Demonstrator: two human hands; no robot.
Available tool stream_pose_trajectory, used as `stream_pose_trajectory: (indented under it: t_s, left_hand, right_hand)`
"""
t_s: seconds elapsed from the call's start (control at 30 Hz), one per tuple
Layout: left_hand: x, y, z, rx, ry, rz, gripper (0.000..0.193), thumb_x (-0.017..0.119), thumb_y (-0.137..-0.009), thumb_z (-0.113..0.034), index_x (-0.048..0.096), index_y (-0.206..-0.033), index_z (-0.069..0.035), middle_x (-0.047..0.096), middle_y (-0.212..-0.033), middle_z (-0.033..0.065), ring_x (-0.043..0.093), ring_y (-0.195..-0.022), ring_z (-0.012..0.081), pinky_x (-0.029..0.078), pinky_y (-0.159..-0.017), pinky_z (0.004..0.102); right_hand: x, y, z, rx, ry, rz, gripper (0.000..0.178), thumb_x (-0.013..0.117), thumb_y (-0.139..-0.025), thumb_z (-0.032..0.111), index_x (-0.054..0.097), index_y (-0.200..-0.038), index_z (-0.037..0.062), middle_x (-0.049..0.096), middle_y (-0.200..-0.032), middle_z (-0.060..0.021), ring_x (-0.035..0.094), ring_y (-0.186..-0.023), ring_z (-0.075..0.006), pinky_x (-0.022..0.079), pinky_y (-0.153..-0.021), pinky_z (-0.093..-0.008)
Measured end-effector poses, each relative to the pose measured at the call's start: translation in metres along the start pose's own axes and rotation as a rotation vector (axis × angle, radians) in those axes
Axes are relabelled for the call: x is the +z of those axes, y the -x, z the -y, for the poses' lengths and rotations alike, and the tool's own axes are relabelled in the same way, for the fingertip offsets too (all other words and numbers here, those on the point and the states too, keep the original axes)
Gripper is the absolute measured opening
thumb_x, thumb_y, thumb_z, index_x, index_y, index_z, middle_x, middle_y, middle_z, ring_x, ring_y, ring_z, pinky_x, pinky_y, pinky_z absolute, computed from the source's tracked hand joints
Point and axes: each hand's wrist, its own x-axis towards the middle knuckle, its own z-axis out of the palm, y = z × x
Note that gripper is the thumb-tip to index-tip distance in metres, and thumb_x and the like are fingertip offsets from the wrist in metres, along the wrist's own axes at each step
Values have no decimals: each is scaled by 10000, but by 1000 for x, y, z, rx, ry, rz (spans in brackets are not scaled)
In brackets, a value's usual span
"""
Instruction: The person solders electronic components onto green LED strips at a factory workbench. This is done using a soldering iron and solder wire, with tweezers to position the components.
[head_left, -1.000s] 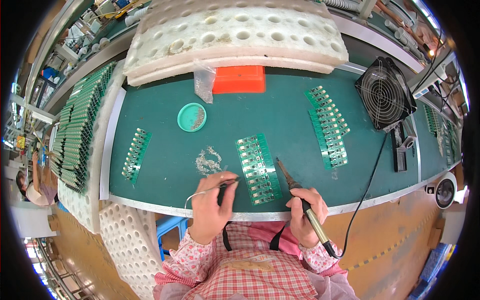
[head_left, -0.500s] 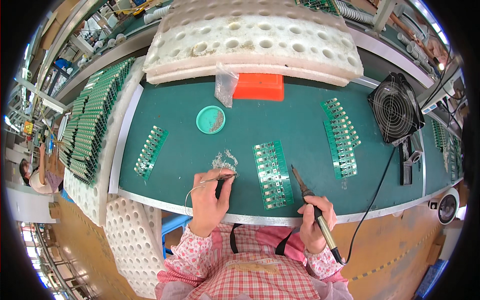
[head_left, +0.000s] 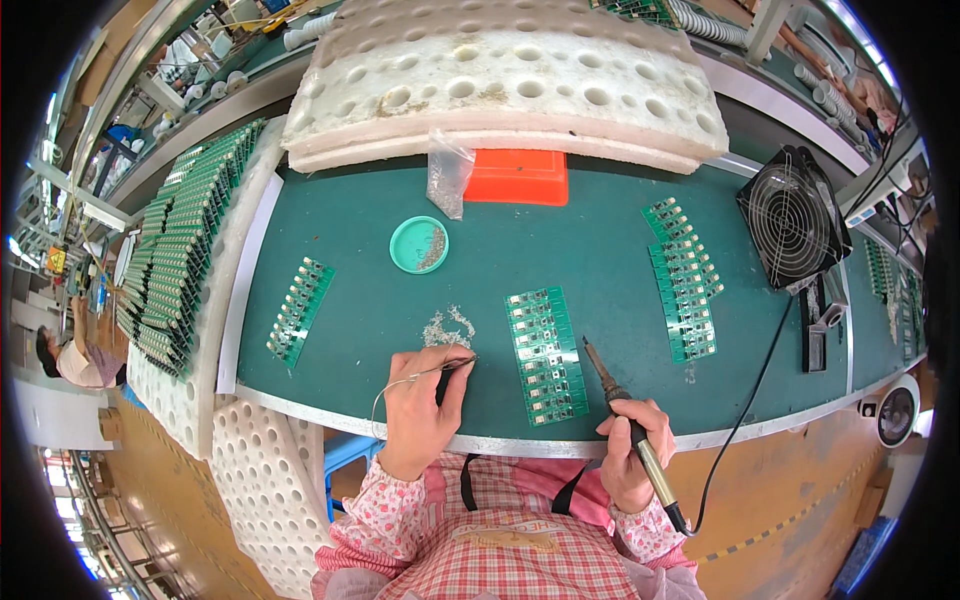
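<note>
My left hand (head_left: 420, 405) rests at the near edge of the green mat (head_left: 580, 250) and pinches tweezers and a thin solder wire (head_left: 400, 382), their tip close to a small heap of tiny metal parts (head_left: 447, 326). My right hand (head_left: 632, 445) grips a soldering iron (head_left: 610, 382) like a pen, its tip pointing up beside the right edge of a green circuit board panel (head_left: 546, 354). The iron's black cable (head_left: 745, 400) runs off to the right.
A round teal dish (head_left: 418, 244) with parts, a plastic bag (head_left: 448, 175) and an orange box (head_left: 518, 176) sit at the back. More board panels lie left (head_left: 300, 311) and right (head_left: 682, 278). A black fan (head_left: 793, 215) stands far right; white foam trays (head_left: 500, 80) and stacked boards (head_left: 180, 250) surround the mat.
The view has shifted slightly. My hands have stayed at the mat's near edge, the left by the heap of parts and the right holding the iron beside the panel.
</note>
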Motion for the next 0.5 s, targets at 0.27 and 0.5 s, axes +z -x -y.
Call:
stream_pose_trajectory:
  t_s: [0.27, 0.5]
  left_hand:
    - [0, 0, -1, 3, -17, 3, 157, 729, -819, 20, 653, -938, -47, 723, -976, 34, 652, -789, 242, 448, -768, 356]
    - [2, 1, -3, 2, 3, 0, 163, 730, -815, 24, 664, -948, -44, 719, -976, 40, 649, -808, 256, 468, -762, 358]
  right_hand:
    - [0, 0, -1, -14, -12, -5, 141, 655, -916, 64, 618, -1050, 39, 655, -685, -56, 597, -593, -205, 486, -571, -327]
    - [-1, 1, -1, -15, -21, 15, 167, 667, -895, 29, 627, -1057, 19, 663, -704, -69, 601, -604, -216, 488, -578, -335]
